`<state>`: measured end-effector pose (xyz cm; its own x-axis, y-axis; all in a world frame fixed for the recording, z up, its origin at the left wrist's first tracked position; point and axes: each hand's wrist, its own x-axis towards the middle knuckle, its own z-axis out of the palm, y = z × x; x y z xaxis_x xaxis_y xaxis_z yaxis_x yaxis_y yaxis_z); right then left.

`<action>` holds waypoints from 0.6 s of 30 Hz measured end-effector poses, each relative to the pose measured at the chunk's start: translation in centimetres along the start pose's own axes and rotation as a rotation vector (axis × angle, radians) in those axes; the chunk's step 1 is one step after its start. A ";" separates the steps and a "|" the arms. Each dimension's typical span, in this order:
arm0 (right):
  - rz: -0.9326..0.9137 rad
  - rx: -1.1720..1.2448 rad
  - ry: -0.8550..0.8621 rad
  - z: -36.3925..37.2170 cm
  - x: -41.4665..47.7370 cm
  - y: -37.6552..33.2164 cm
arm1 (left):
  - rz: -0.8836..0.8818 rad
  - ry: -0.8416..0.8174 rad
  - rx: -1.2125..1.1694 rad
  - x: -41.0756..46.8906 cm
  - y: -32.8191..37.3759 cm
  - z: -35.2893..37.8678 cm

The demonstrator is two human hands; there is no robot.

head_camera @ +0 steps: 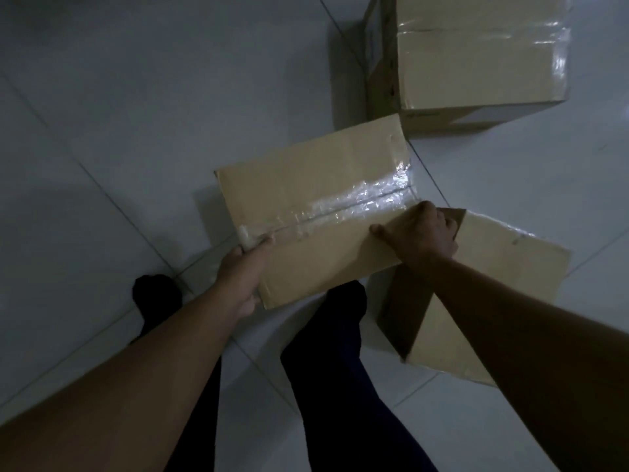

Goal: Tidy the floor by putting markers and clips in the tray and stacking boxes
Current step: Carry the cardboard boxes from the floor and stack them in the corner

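A taped cardboard box [316, 199] is held between both hands above the tiled floor, its top seam covered in shiny clear tape. My left hand [243, 277] grips its near left edge. My right hand [420, 233] clasps its right edge. A second cardboard box [493, 301] rests on the floor under my right forearm, partly hidden by it. A third, larger taped box [476, 63] stands on the floor at the upper right. No markers, clips or tray are in view.
Pale floor tiles [102, 131] spread to the left and top left. My dark-trousered legs [333, 369] and a dark foot [156, 294] stand just below the held box.
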<state>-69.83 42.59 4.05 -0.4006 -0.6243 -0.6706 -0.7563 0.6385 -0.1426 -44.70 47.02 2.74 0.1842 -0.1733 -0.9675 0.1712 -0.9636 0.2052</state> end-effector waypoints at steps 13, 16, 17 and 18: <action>-0.121 0.477 -0.368 -11.2 -21.1 -11.2 | 0.123 0.267 -0.195 -20.3 1.4 -16.9; -0.139 0.448 -0.507 -14.3 -26.9 -15.9 | 0.168 0.310 -0.205 -26.4 2.9 -23.1; -0.161 0.446 -0.510 -15.1 -28.5 -17.5 | 0.185 0.328 -0.184 -27.6 3.3 -24.7; -0.197 0.429 -0.521 -15.9 -30.8 -19.7 | 0.196 0.350 -0.164 -30.0 3.9 -27.4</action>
<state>-50.85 42.12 39.10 0.1038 -0.5180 -0.8491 -0.4759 0.7237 -0.4997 -23.04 54.02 36.61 0.5407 -0.2429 -0.8054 0.2470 -0.8693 0.4281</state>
